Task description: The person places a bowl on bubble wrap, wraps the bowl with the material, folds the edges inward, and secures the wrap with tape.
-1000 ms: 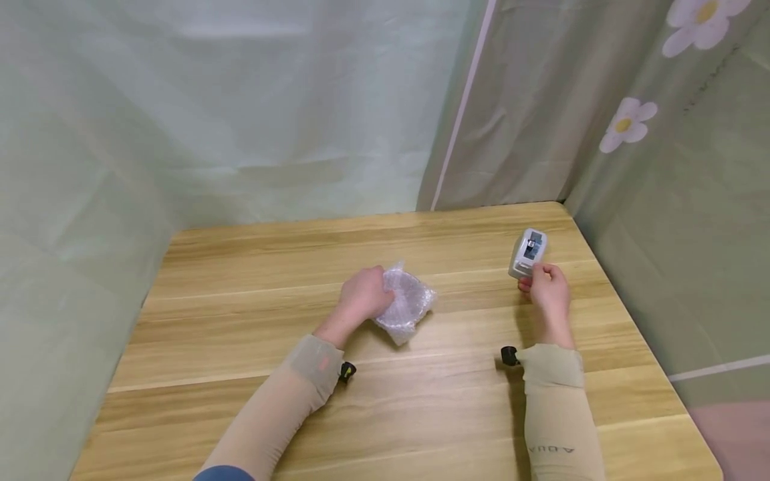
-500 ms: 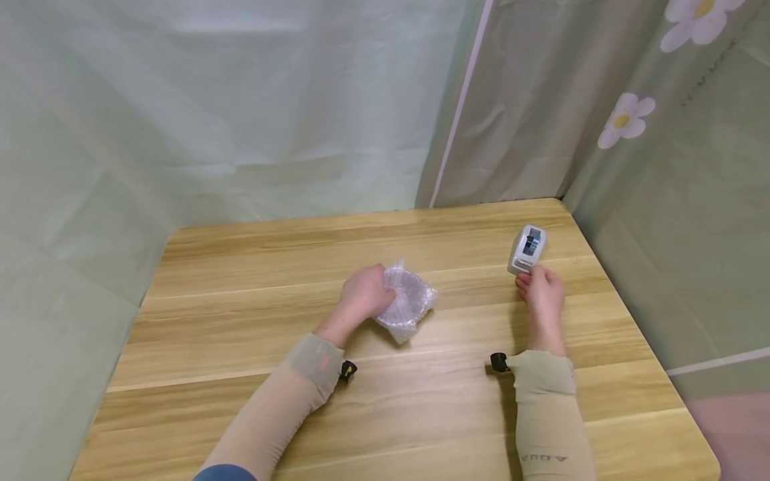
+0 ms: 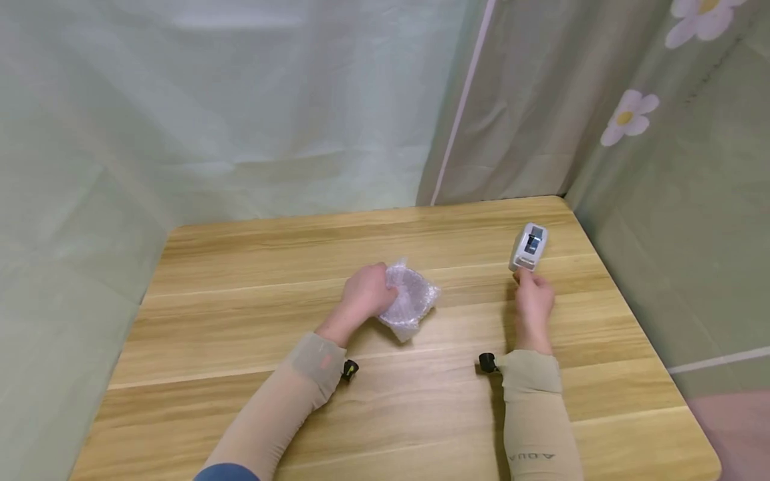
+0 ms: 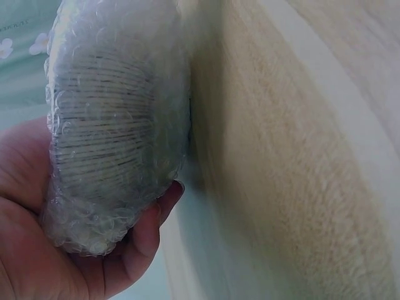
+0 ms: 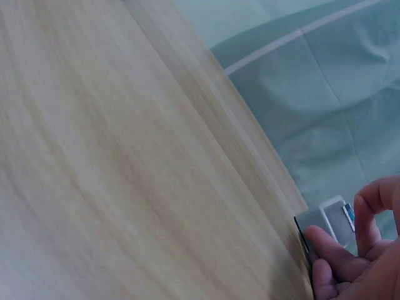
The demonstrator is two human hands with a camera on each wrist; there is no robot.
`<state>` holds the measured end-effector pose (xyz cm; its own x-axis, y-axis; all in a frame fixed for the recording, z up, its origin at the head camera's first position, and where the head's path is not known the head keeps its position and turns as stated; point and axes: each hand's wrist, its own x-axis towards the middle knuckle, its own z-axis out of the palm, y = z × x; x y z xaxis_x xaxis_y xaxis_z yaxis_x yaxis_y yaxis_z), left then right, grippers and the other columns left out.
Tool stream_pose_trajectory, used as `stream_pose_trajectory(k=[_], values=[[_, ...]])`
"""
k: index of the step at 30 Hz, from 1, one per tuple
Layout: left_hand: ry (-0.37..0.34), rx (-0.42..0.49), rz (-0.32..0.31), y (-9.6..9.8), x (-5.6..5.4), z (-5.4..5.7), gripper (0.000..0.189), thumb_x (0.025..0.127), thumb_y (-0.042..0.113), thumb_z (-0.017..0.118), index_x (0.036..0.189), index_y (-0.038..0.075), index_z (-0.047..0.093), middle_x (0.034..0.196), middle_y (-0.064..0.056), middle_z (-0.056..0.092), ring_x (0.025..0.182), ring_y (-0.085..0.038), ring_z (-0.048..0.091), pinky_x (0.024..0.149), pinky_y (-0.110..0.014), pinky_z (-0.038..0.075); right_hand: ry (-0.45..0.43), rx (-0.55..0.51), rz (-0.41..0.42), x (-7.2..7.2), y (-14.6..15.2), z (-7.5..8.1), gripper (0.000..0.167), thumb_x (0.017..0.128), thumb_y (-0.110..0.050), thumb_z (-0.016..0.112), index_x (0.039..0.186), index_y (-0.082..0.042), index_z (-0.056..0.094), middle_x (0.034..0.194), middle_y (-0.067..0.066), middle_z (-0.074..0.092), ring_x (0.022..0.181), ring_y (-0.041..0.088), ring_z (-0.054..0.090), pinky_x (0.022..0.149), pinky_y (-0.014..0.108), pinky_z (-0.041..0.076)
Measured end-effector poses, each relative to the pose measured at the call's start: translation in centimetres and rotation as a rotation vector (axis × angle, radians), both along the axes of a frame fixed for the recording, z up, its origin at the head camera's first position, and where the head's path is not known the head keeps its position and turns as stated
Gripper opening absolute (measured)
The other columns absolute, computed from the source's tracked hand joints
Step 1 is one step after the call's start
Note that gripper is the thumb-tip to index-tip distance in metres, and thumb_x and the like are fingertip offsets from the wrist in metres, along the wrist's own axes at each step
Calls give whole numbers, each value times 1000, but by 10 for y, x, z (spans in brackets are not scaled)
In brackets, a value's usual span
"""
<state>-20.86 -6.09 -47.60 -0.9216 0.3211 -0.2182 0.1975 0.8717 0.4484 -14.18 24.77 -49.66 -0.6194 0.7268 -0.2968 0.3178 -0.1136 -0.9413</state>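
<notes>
In the head view, my left hand [image 3: 363,290] grips the left edge of a round, bubble-wrapped dish [image 3: 415,297], held tilted near the middle of the table. The left wrist view shows dark ribbed lines through the bubble wrap [image 4: 103,119], with fingers curled round its lower end. Towards the far right corner sits a small grey-and-white tape dispenser [image 3: 529,247] with a dark opening on top. My right hand [image 3: 534,297] holds its near end with the fingertips. From the right wrist, the dispenser [image 5: 315,219] is partly covered by bent fingers; their exact grip is hard to see.
The wooden table [image 3: 240,401] ends at a pale green curtain [image 3: 301,120] behind and on both sides. Flowers [image 3: 628,118] are printed on the right curtain. A small black wrist camera [image 3: 487,363] juts from the right sleeve.
My right hand has shifted left along the near end of the tape dispenser, and the forearm swung left with it. The left hand and the wrapped dish stay almost in place.
</notes>
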Motion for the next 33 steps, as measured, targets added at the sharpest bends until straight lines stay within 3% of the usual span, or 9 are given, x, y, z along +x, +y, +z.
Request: stream_pose_trajectory(k=[6,11,14,21,28,33], values=[[9,1,1,3,1,-1,54,98,29,75,139,-4,62,124,-21,71,103,-35,69,89,-51,62,-36,35,9,0,7,1,25,98,-24,65,106,0,70,99,0,59,93,13,48,80,25,39],[4,-1,8,2,3,0,54,98,28,74,140,-4,61,125,-21,71,103,-35,70,89,-51,62,-1,-37,39,0,11,0,26,107,-28,59,109,-5,69,90,-9,75,89,10,62,80,21,49],[-1,0,9,1,5,1,53,98,29,75,138,-4,62,122,-20,72,99,-34,69,86,-50,62,-6,-26,51,2,13,-2,30,108,-33,62,104,-4,69,85,-10,78,82,10,65,75,20,52],[-4,2,9,0,7,3,53,99,28,75,139,-4,62,122,-20,72,95,-31,69,83,-47,63,-65,43,53,3,17,-4,26,101,-32,70,93,-7,74,75,-15,76,73,6,68,69,18,53],[0,-1,7,1,9,6,52,99,27,74,139,-3,62,121,-19,72,93,-29,68,80,-46,63,-63,-21,91,1,27,0,21,101,-22,72,102,0,71,67,-9,73,66,3,73,66,19,61],[6,-13,4,2,9,6,52,99,27,74,139,-3,62,120,-19,72,93,-30,68,78,-45,63,-109,-35,134,-1,34,5,24,101,-20,72,107,3,70,64,-9,72,64,3,73,66,20,62]])
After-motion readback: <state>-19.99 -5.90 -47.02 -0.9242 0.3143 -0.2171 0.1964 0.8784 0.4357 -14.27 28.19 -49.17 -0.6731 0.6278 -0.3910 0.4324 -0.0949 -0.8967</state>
